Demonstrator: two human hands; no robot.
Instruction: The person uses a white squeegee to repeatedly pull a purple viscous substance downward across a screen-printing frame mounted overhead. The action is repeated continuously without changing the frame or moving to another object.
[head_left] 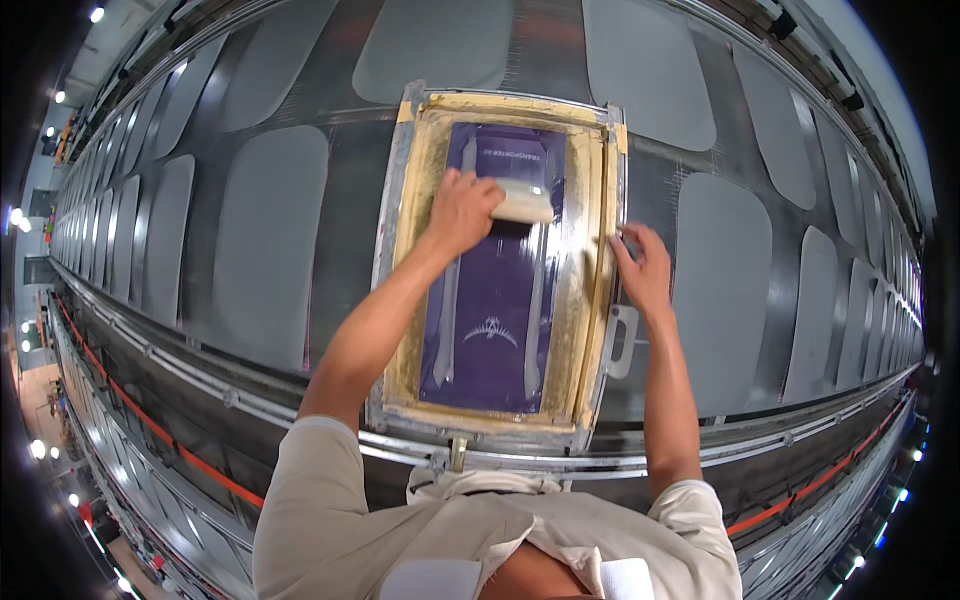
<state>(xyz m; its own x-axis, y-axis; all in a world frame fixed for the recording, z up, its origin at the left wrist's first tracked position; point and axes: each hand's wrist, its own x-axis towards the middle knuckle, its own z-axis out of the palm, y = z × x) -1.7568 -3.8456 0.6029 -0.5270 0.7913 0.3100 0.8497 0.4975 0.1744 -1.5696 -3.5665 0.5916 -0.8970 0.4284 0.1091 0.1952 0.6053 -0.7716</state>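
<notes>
Nearest you, at 6 o'clock from the frame's middle, a metal rail (pixel 660 458) runs along the edge of the counter (pixel 350 170), and a small brass-coloured clamp (pixel 458 453) sits between it and the near rim of the frame (pixel 520 432), probably to keep that end lined up. A white slotted handle (pixel 630 345) stands out from the frame at 4 o'clock, outside the rim, where it leaves the middle clear and looks handy for lifting. Inside the rim lies the purple screen (pixel 495 290), its long side pointing away from you so that you can reach its whole length from one spot. Your right hand (pixel 646 268) is at 3 o'clock, thumb at the frame's outer edge and fingers loosely bent; you may be steadying the frame, but I cannot tell whether they grip it. Toward 12 o'clock, over the farther half of the purple, is the pale squeegee (pixel 526 205). Your left hand (pixel 465 210) comes in from 11 o'clock with its fingers clenched over the squeegee's left end, which lies crosswise, likely so that it spans most of the purple's width; whether it presses down is hidden by the dark strip below it. Farther off, grey panels lie spaced along the counter, one (pixel 435 45) past 11 o'clock and another (pixel 650 70) past 1, the gaps perhaps leaving room for the frame's rims.
</notes>
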